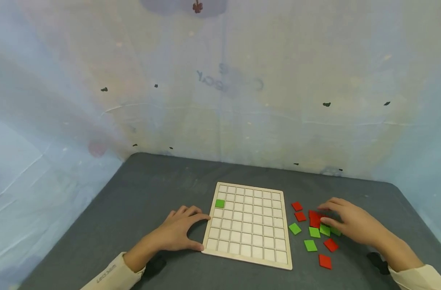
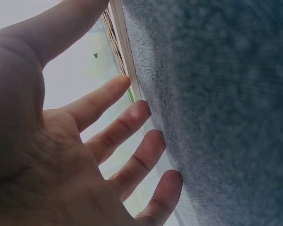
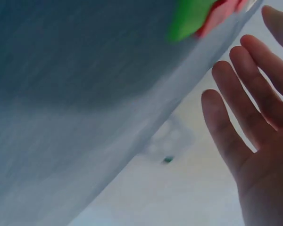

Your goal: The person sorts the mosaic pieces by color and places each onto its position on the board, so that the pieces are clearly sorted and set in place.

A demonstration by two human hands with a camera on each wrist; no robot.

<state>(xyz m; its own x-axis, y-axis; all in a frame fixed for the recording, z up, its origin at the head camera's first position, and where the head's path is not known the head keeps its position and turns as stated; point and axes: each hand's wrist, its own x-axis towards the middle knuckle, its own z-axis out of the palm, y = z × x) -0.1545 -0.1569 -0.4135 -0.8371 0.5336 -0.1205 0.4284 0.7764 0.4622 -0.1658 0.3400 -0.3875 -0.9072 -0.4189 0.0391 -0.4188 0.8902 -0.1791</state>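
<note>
A pale wooden grid board (image 1: 247, 227) lies on the dark table, with one green tile (image 1: 219, 203) in its left column near the far end. My left hand (image 1: 177, 233) rests at the board's left side, thumb and index finger spread against the edge. In the left wrist view its fingers (image 2: 122, 125) are extended beside the board's side (image 2: 125, 47). Over loose tiles on the right hovers my right hand (image 1: 354, 221). The right wrist view shows its fingers (image 3: 247, 89) relaxed and holding nothing, apart from a blurred green tile (image 3: 191, 19) and red tiles (image 3: 217, 19).
Several loose red tiles (image 1: 325, 261) and green tiles (image 1: 310, 245) lie scattered right of the board, some overlapping near the right hand. The grey table (image 1: 162, 177) ends at a pale hanging sheet (image 1: 220, 121) behind and at both sides.
</note>
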